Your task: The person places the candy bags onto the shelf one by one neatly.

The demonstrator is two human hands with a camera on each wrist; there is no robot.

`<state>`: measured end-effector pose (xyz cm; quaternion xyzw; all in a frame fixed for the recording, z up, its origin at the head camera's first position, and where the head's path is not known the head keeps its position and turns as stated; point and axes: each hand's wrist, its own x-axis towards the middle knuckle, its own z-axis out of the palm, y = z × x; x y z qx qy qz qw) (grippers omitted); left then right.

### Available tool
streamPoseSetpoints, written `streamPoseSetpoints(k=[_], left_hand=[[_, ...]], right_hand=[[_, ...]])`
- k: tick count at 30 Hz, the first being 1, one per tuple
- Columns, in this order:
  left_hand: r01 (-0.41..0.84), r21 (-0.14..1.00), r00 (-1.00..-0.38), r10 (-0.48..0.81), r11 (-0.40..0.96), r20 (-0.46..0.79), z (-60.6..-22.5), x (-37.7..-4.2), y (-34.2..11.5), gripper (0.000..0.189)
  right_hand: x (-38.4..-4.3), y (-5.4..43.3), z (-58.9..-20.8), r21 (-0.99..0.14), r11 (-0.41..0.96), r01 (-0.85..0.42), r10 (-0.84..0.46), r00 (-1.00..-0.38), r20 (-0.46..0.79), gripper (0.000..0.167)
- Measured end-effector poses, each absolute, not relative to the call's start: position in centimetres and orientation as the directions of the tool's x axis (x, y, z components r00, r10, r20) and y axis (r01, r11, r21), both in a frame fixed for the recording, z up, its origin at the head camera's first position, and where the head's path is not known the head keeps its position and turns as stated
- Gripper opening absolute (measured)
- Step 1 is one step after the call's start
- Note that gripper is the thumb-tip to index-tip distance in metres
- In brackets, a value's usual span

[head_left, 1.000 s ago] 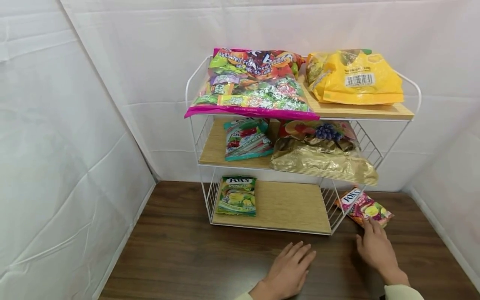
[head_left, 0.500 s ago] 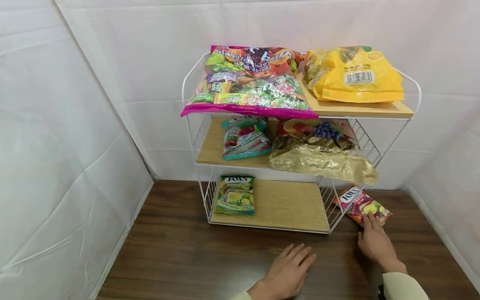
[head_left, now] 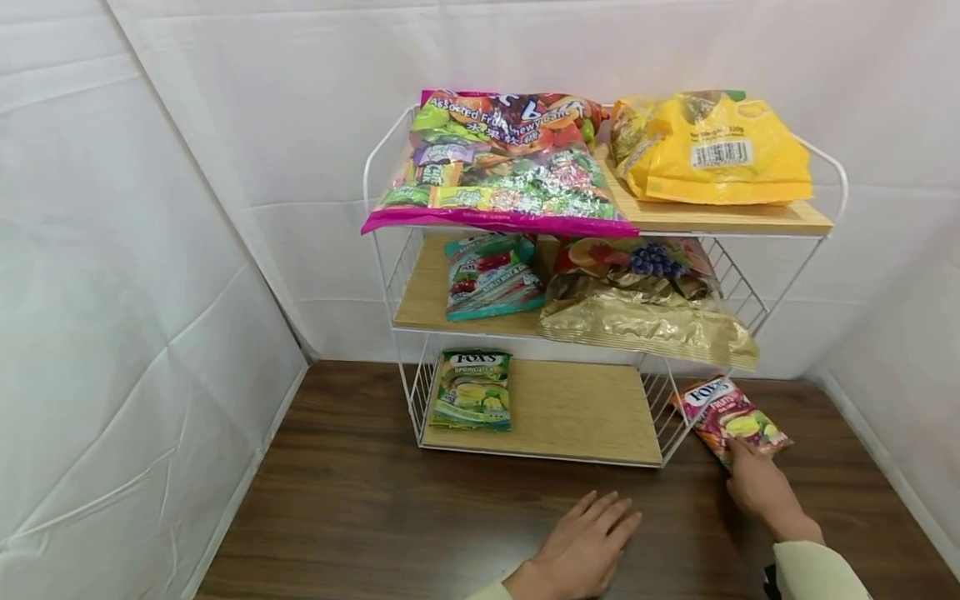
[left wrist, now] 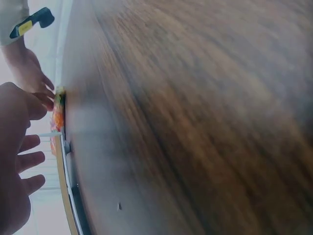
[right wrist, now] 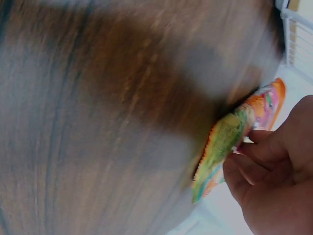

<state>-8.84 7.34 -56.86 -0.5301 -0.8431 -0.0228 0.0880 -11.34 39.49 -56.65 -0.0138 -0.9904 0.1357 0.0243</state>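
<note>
My right hand pinches the near edge of a purple and orange Fox's Fruits candy bag beside the rack's lower right side. In the right wrist view, the thumb and curled fingers of the right hand grip the candy bag, which lies close over the dark tabletop. My left hand is held low over the table in front of the rack, holding nothing, its fingers loosely extended. The left wrist view shows the left hand near, with the right hand and bag beyond it.
A white wire rack with wooden shelves stands at the back. Its bottom shelf bears a green Fox's bag; the middle has a teal bag and a gold bag. Assorted chewy candy and a yellow bag lie on top.
My right hand's fingers, earlier resting on the candy bag, now pinch its near edge. The bag has shifted slightly right and towards me. My left hand has hardly moved.
</note>
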Motion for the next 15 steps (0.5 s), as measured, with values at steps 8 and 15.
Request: streamPoseSetpoints(k=[8, 15], left_hand=[[0.904, -0.04, -0.414, 0.895, 0.425, 0.168, -56.9, -8.8, 7.4, 0.049], [0.911, -0.052, -0.398, 0.904, 0.409, 0.155, -56.8, -8.8, 7.8, 0.049]], right_hand=[[-11.0, 38.4, -54.6, -0.25, 0.963, 0.098, 0.078, -0.993, -0.088, 0.029], [-10.5, 37.6, -54.1, -0.261, 0.96, 0.099, 0.079, -0.993, -0.086, 0.022]])
